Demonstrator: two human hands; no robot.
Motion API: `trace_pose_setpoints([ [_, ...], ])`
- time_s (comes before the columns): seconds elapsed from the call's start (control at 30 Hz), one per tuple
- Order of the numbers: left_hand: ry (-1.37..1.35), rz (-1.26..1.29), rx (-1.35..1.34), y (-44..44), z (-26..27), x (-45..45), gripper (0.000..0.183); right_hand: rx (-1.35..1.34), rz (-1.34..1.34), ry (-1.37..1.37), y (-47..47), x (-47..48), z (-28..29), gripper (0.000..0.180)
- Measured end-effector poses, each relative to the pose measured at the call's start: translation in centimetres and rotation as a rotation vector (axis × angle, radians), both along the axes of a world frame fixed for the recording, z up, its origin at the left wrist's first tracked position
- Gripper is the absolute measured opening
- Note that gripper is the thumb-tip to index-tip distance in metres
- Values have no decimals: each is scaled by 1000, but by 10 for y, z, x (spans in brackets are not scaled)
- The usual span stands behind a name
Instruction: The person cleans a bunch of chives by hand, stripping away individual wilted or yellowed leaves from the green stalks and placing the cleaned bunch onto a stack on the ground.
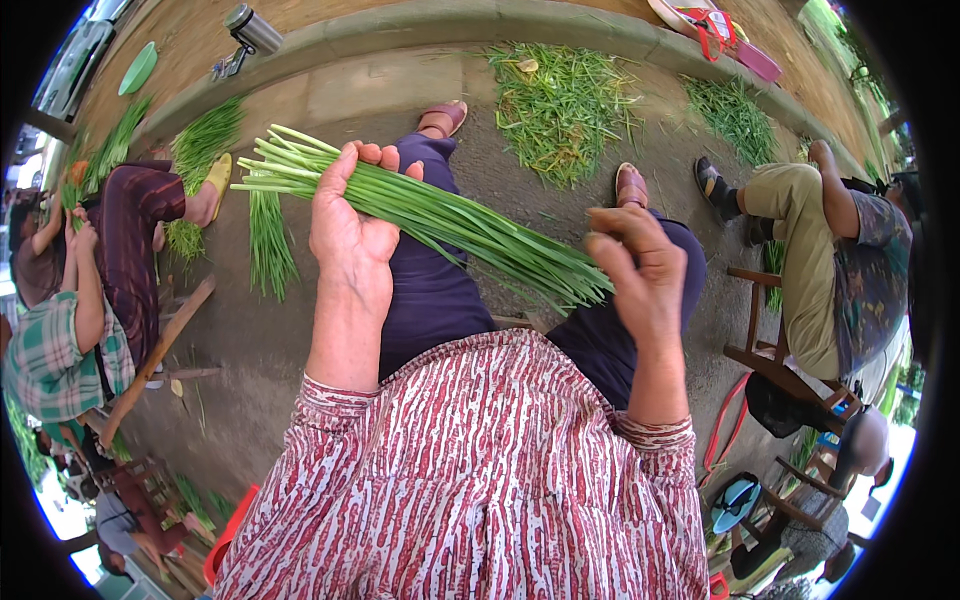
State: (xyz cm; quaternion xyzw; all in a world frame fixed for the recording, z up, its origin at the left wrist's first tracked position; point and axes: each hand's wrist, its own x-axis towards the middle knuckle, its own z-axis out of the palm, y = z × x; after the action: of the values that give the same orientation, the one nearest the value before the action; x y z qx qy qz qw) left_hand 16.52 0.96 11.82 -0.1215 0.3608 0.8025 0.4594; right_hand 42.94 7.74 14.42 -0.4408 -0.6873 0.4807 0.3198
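Observation:
A long bunch of garlic chives [465,217] lies slantwise across my left palm, above my knees. My left hand [352,217] is wrapped around it near the pale stem ends, which point to the upper left. The green leaf tips reach down to the right. Beside those tips is my right hand [637,262], its fingers curled and slightly blurred; whether it pinches a leaf cannot be made out. Behind my left wrist, a smaller bunch of chives [270,244] rests on the ground.
Ahead is a heap of loose green trimmings [562,112], with a smaller heap [731,116] to its right. A concrete kerb [420,26] curves behind them. A steel flask [253,30] stands at the left. Seated people flank me, one on a wooden chair [757,352].

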Motion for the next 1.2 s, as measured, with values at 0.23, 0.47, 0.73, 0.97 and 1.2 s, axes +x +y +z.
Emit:
trace_pose_setpoints([
  [0.23,13,-114,110,0,3,12,6,201,210,-196,-9,-27,-11,14],
  [0.47,114,-173,152,-4,4,13,8,-140,155,-9,-9,-24,-16,8],
  [0.73,270,-255,140,-5,4,18,9,-117,58,-51,-8,-24,-20,9],
  [0.97,255,-266,205,-6,2,21,10,411,7,-299,0,-38,-27,8],
  [1.2,301,-256,98,-6,1,31,7,495,-67,-401,24,-47,-45,7],
])
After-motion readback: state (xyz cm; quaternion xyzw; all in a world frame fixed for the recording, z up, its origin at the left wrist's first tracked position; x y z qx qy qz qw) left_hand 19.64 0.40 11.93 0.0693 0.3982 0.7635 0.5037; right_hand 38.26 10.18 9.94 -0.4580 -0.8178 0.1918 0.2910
